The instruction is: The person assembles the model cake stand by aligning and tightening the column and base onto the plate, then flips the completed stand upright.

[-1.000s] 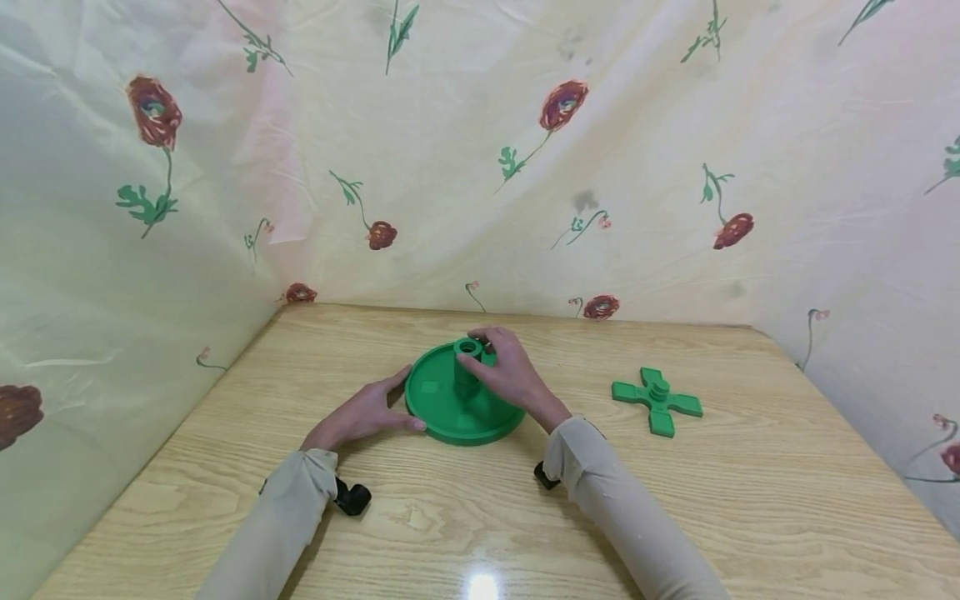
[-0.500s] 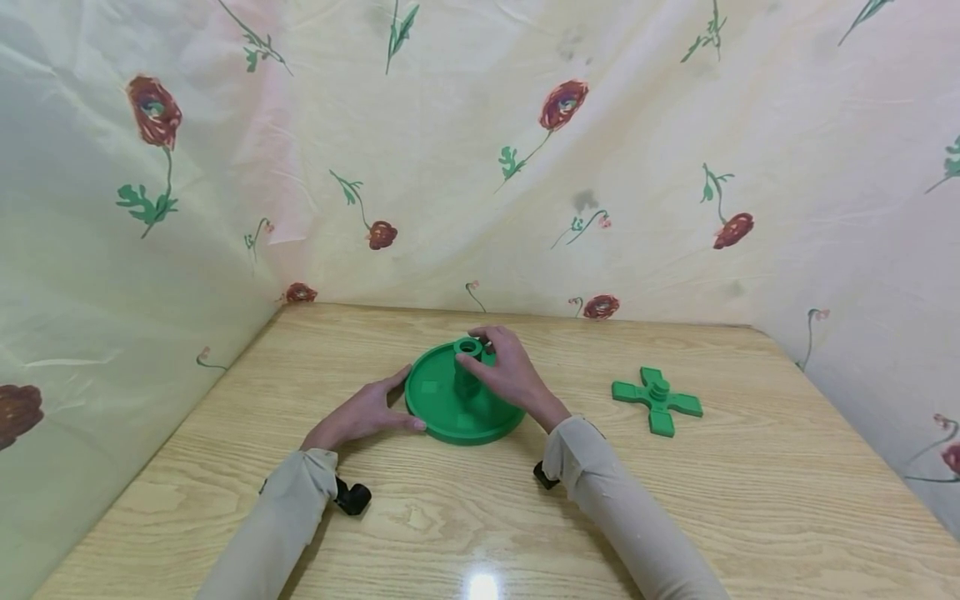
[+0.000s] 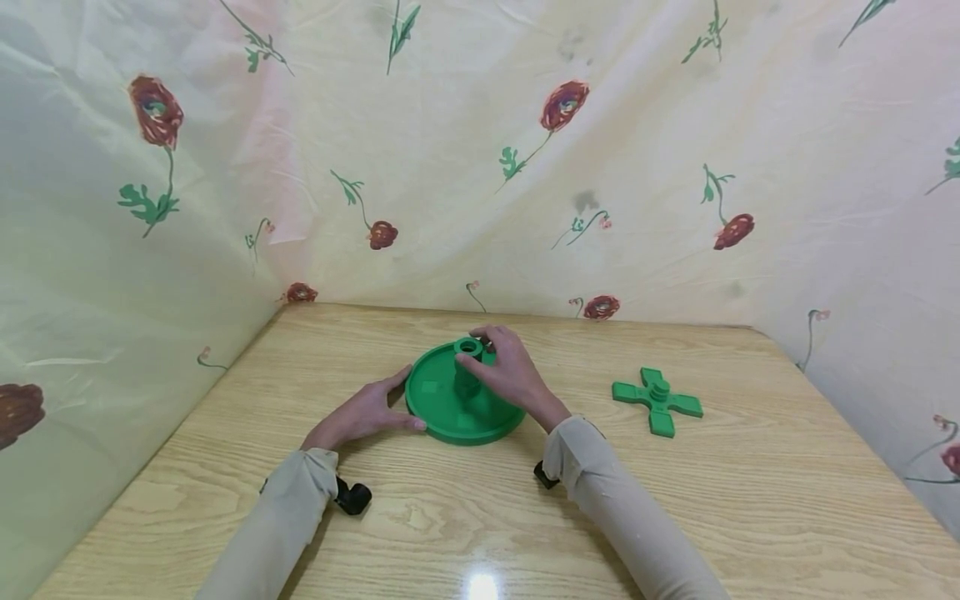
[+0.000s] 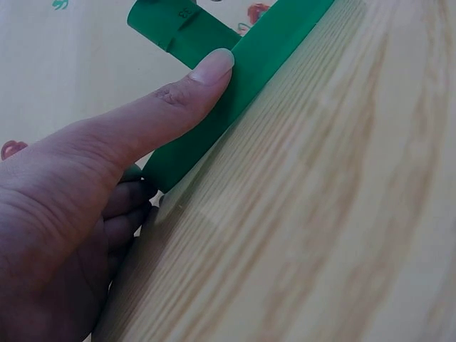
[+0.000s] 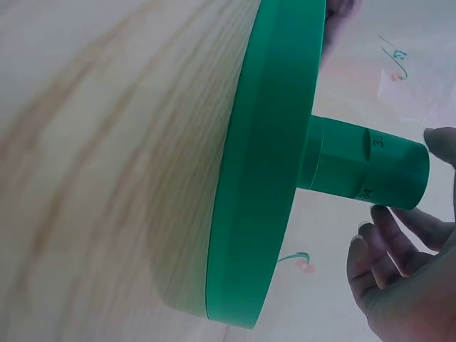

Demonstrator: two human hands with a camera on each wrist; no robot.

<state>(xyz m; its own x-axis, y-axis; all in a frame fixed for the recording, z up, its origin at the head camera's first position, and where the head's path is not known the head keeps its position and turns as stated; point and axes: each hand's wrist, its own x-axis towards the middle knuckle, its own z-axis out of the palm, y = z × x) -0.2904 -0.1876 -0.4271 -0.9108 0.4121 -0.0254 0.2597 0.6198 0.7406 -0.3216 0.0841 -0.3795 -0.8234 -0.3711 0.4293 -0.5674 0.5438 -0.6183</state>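
A green round tray-like base (image 3: 442, 412) with a raised rim lies flat on the table. From its middle rises a green hollow cylinder (image 3: 465, 379), upright, with an open hole at the top. My left hand (image 3: 366, 411) holds the base's left edge, thumb at the front and fingers further back; in the left wrist view the thumb presses the rim's side. My right hand (image 3: 512, 372) holds the cylinder near its top between thumb and fingertips. Small numbers are marked on the cylinder (image 5: 370, 164) in the right wrist view. Part of the base's right side is hidden behind the right hand.
A green cross-shaped piece (image 3: 658, 402) with a short round knob at its centre lies to the right on the wooden table (image 3: 450, 525). A flower-patterned cloth (image 3: 450, 167) hangs behind the table and along both sides.
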